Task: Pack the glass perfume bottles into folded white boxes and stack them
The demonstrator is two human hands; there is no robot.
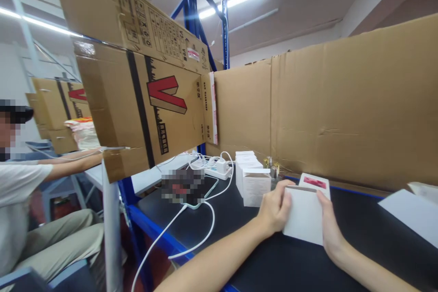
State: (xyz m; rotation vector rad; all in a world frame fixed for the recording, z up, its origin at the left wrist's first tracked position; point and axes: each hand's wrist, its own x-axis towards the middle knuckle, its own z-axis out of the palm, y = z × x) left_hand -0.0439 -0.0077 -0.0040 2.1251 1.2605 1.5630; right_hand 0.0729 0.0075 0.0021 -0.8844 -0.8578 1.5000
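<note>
A white box (303, 216) is held between both hands above the black table, its upper edge tilted away. My left hand (276, 207) grips its left side, fingers curled at the top corner. Along the right side lies my right hand (330, 228), with a finger at the upper right corner. Just behind the held box stands another white box with a pink label (315, 183). To the left, a row of white boxes (256, 187) stands on the table, with a few small metallic cylinders (274, 172) beside them.
A phone (200, 191) with a white cable lies at the table's left, near a power strip (219, 169). White sheets (410, 214) rest at the right. Cardboard panels (342, 109) wall the back and left. Another person (20, 191) sits at far left.
</note>
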